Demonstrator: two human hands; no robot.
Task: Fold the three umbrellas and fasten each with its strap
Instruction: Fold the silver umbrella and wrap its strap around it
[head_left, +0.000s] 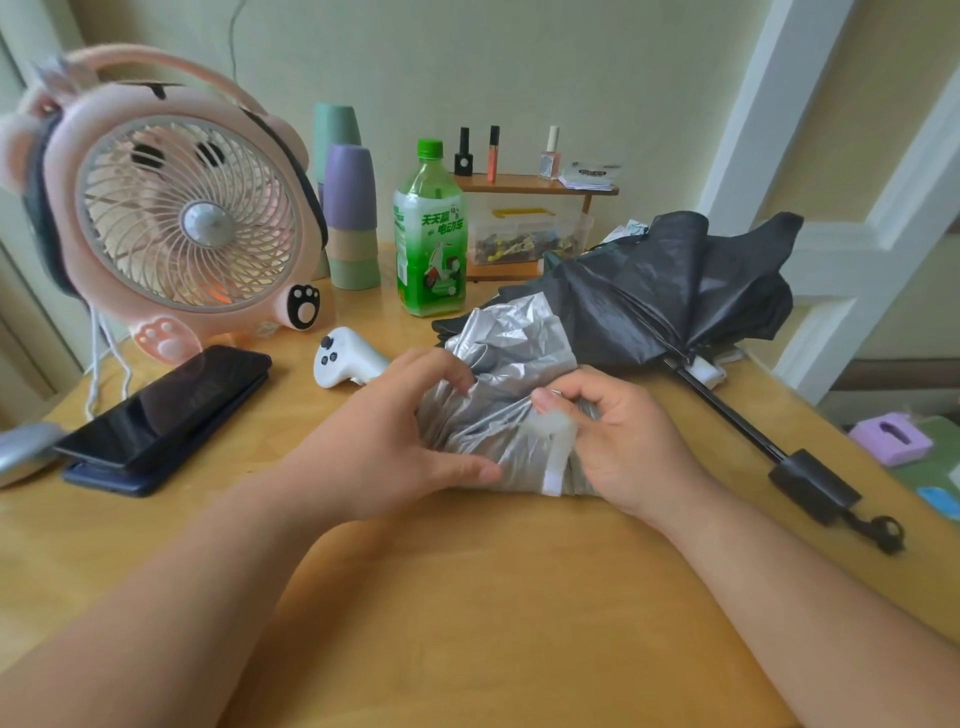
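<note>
The left hand (384, 431) and right hand (634, 441) hide part of the silver umbrella (514, 338); its white strap (558, 452) is blurred.

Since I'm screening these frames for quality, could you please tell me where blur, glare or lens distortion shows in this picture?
Head view: the white strap by the right hand is smeared with motion blur; the table shines with soft glare near the fan; the wide lens bends the white frame and stretches the fan.
</note>
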